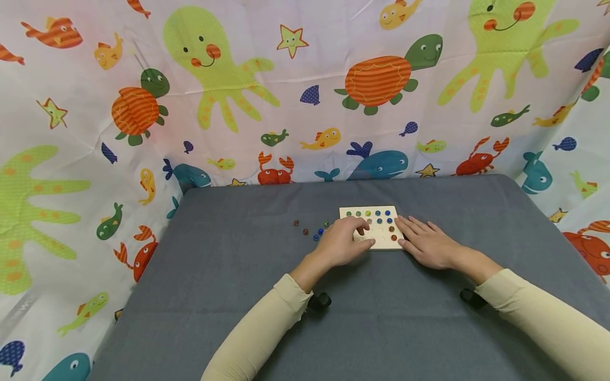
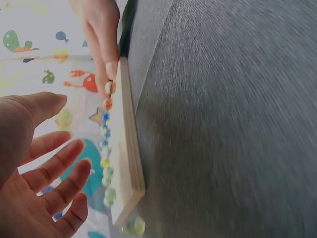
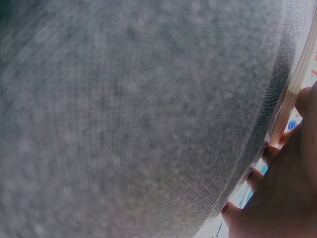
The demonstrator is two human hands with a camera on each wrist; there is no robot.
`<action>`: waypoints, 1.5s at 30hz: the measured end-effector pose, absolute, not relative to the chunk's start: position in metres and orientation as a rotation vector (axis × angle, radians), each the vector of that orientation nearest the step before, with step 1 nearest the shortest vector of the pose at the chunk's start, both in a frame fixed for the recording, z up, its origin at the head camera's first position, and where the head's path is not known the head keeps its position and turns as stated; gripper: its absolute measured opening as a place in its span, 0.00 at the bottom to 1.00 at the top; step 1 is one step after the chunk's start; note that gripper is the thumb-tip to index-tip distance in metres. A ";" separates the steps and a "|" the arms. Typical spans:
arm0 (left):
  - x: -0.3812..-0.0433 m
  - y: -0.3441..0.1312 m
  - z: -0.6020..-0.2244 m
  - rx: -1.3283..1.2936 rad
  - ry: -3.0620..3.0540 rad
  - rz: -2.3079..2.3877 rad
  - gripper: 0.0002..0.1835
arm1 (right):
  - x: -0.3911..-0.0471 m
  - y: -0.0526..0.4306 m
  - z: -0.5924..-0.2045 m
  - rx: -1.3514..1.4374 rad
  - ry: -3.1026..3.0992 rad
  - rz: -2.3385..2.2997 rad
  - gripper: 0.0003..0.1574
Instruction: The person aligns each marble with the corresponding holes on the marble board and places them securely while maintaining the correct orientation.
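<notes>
Marble board (image 1: 379, 244), pale wood, lay on the gray tabletop (image 1: 229, 254), its longer sides running left to right. Left hand (image 1: 339, 241) was over the left front part, thumb and fingers parted, nothing held; whether it touched the wood could not be told. Key relation: this hand stood between the board, below and to its right, and a scatter of loose marbles just to its left. Among these: a brown marble (image 1: 296, 223) farthest out, a blue marble (image 1: 316, 237) nearer, a green marble (image 1: 326, 224) close by the hand. Right hand (image 1: 431, 246) was well apart from the scatter, fingers mostly straight, laid at the board's right edge. Back row of the board filled, greens to blues; a seated brown marble (image 1: 393, 237) near the right thumb. Left hand hid some holes. Sea-animal cloth (image 1: 259, 34) hung behind.
</notes>
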State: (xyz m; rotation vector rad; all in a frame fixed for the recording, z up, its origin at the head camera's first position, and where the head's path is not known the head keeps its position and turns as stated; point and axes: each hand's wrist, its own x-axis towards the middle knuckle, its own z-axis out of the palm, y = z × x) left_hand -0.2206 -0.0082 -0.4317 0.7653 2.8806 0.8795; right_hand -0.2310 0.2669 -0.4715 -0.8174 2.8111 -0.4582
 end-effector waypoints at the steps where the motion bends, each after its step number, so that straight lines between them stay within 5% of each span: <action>1: -0.220 -0.012 -0.431 0.762 2.884 0.896 0.18 | -0.231 0.267 -0.471 -0.815 2.809 -0.457 0.43; 25: -0.225 -0.121 -0.434 0.475 3.001 1.112 0.15 | -0.233 0.264 -0.470 -0.821 2.803 -0.423 0.42; 45: -0.249 -0.150 -0.452 0.326 2.972 1.208 0.16 | -0.237 0.270 -0.478 -0.790 2.787 -0.385 0.42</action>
